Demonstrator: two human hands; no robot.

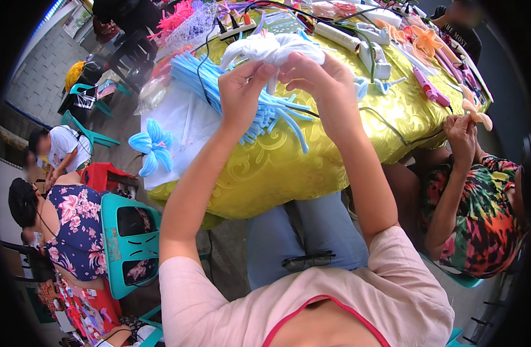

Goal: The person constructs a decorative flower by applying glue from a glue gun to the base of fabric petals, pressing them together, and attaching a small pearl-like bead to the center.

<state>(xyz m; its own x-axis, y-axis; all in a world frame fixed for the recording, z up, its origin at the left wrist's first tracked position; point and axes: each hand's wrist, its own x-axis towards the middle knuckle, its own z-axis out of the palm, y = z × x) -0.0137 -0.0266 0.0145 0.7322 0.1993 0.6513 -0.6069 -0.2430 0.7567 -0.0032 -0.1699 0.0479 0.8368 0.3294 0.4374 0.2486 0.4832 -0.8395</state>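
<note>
Over the near part of the table, both my hands are raised and pinch a white, fuzzy, looped flower-like piece (pixel 271 49). My left hand (pixel 242 87) grips its lower left side between thumb and fingers. On its lower right, my right hand (pixel 317 78) is closed on the same piece, fingers bent. A short white end hangs between the hands. Just beneath and behind my left hand lies a thick bundle of light blue pipe cleaners (pixel 187 75). A finished-looking blue pipe-cleaner flower (pixel 152 148) rests at the table's left corner on white sheeting (pixel 187 130).
A shiny yellow cloth (pixel 277 173) covers the table. Cords run from a power strip (pixel 237 30) across it. A pink glue gun (pixel 430 89) and an orange flower (pixel 425 40) lie at right. Beside me, a co-worker's hand (pixel 462 136) holds peach petals. Green chairs (pixel 118 243) stand left.
</note>
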